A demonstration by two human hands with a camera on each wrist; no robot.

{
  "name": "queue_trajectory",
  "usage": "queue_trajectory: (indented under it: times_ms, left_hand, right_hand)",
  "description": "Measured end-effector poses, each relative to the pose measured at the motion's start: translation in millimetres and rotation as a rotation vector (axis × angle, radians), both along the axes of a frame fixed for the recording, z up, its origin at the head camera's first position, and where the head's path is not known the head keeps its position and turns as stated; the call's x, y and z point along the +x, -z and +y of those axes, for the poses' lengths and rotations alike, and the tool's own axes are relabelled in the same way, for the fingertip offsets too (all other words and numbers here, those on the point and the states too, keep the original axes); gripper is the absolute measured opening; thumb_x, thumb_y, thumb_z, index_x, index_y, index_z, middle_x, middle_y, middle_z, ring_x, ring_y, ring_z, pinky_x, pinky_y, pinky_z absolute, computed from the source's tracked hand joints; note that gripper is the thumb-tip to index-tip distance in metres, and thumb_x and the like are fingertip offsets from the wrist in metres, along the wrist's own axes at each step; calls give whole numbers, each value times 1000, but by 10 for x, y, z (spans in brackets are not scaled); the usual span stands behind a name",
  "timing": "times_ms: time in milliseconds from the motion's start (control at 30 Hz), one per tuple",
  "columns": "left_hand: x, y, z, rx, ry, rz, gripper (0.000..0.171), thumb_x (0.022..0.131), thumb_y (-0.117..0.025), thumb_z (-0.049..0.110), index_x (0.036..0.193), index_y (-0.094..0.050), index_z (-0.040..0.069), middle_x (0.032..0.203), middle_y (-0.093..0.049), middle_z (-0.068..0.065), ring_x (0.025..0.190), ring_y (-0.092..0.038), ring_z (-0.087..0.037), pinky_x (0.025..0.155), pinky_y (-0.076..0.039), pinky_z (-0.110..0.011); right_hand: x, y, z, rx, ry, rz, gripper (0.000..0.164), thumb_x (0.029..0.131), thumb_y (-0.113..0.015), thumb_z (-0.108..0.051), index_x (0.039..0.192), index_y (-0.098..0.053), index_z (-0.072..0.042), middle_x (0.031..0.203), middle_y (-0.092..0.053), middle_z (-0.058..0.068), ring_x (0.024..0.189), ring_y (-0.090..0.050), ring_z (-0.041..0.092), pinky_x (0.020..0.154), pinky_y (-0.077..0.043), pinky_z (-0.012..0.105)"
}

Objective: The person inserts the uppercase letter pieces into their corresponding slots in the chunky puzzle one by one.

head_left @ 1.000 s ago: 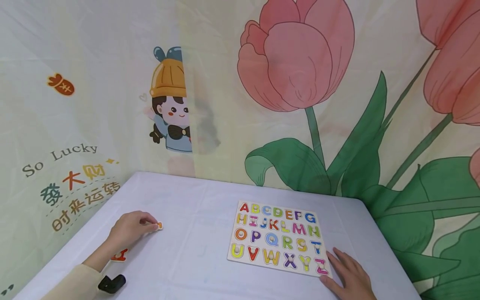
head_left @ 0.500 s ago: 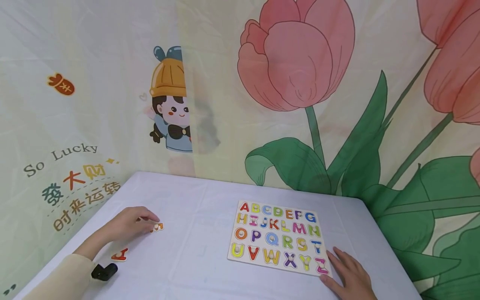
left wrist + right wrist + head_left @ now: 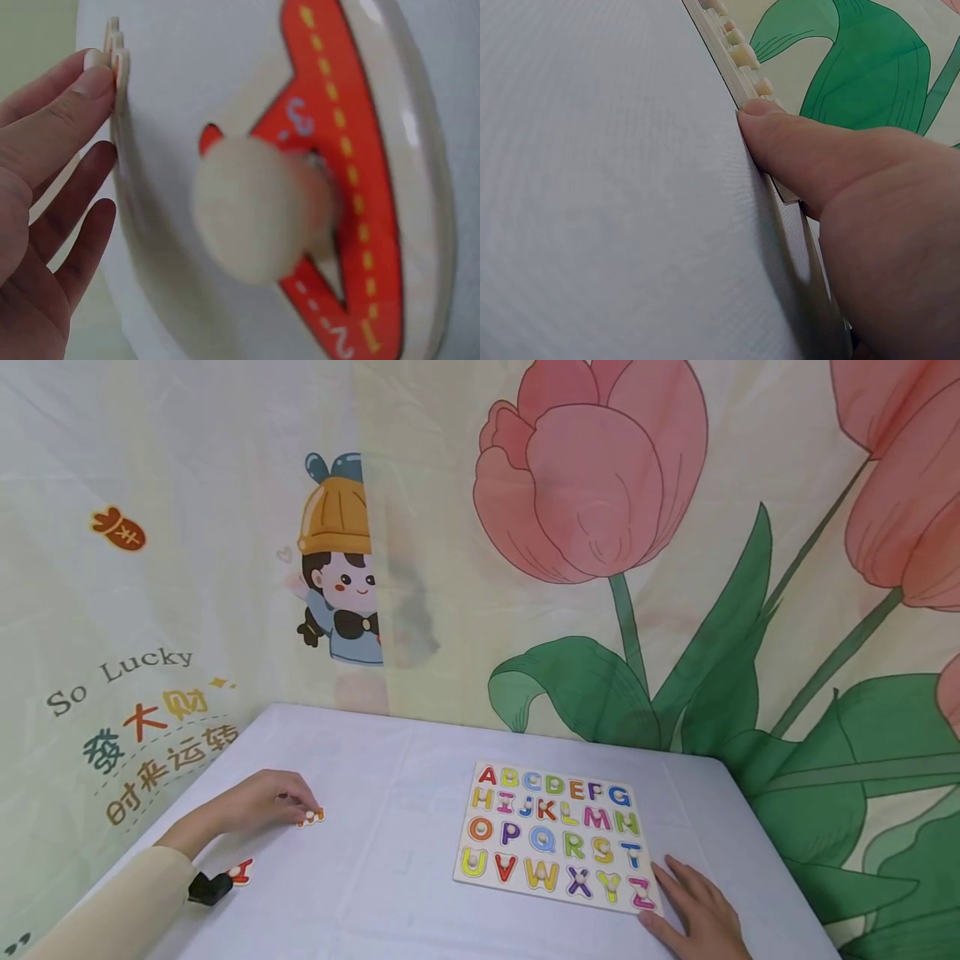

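- Touching a small orange letter piece (image 3: 311,816) w/ my left hand (image 3: 258,802); fingertips (image 3: 97,71) lie against its edge, fingers nearly straight, not curled round it.
- That piece lies flat on the white tablecloth (image 3: 375,877), on the left side, well apart from the alphabet board (image 3: 555,837).
- 2nd loose piece, a red letter piece (image 3: 241,871) w/ a round wooden knob (image 3: 259,206), lies nearer to me, just beside my left wrist; in the left wrist view it fills most of the frame, dashed yellow line along the red.
- Black wrist-cam mount (image 3: 207,888) sits by my cream sleeve (image 3: 112,910), touching or nearly touching the red piece – can't tell which.
- Right hand (image 3: 697,914) rests flat at the board's near-right corner, by the Z; fingers spread & relaxed, gripping nothing.
- Right wrist view: my thumb (image 3: 810,154) presses against the board's edge, row of knobs visible beyond it.
- Board lies flat, right of centre, letters A–Z in 4 rows, each w/ a knob.
- Behind the table: printed backdrop (image 3: 600,527) w/ pink tulips, a cartoon girl in a yellow hat, "So Lucky" text.
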State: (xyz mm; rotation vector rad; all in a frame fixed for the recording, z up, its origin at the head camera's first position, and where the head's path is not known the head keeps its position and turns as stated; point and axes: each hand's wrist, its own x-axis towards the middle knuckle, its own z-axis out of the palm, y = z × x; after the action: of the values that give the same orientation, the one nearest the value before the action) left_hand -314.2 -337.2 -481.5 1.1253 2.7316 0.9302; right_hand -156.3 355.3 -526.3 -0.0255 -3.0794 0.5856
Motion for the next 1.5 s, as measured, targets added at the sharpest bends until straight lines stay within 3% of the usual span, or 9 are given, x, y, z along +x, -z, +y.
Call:
queue_trajectory:
  times_ms: [267, 500, 767, 933, 1133, 1333, 1500]
  left_hand:
    - [-9, 35, 50, 11, -23, 52, 14, 93, -83, 18, 103, -82, 28, 100, -75, 14, 93, -68, -4, 82, -55, -26]
    - [-8, -72, 324, -48, -188, 92, 12, 93, -84, 29, 102, -80, 36, 100, -73, 22, 94, -65, -1, 84, -54, -32]
    - [-61, -168, 970, -30, -239, 145, 17, 89, -88, 24, 102, -82, 32, 99, -74, 20, 94, -67, -8, 86, -57, -45]
    - [-97, -206, 1512, -33, -270, 114, 16, 88, -89, 23, 101, -82, 30, 100, -74, 18, 97, -68, -11, 89, -56, -42]
    - [-162, -238, 2091, -18, -279, 111, 17, 87, -90, 23, 100, -82, 31, 99, -74, 17, 98, -68, -13, 90, -54, -39]
    - [-219, -253, 2501, 18, -314, 93, 15, 89, -89, 22, 101, -83, 28, 99, -74, 11, 100, -68, -20, 90, -53, -39]
    - [-238, -244, 2765, 37, -355, 63, 13, 90, -87, 23, 102, -84, 27, 101, -74, 9, 100, -65, -17, 91, -53, -39]
  right_hand:
    - [12, 18, -1, 9, -2, 28, 94, 91, -71, -69, 156, -51, -3, 160, -40, 27, 141, -34, 55, 109, -24, 85]
    - [13, 20, 3, 14, 4, 43, 94, 90, -71, -70, 155, -53, -5, 160, -42, 26, 141, -35, 55, 106, -26, 87]
    - [5, 11, 16, 9, 13, 32, 96, 89, -70, -73, 155, -53, -7, 162, -41, 24, 142, -33, 54, 105, -26, 87]
    - [13, 32, 16, 16, 16, 61, 95, 87, -71, -75, 154, -56, -9, 161, -43, 22, 141, -35, 53, 102, -29, 88]
    - [-7, 4, 0, 5, 22, 19, 96, 88, -69, -74, 156, -52, -8, 163, -40, 23, 144, -32, 54, 105, -27, 87]
    - [5, 17, -8, -3, 28, 16, 97, 88, -70, -74, 155, -53, -7, 162, -41, 24, 143, -33, 55, 105, -27, 87]
    - [0, 23, 5, 1, 27, 31, 97, 87, -70, -75, 155, -54, -7, 161, -42, 23, 142, -33, 55, 105, -27, 87]
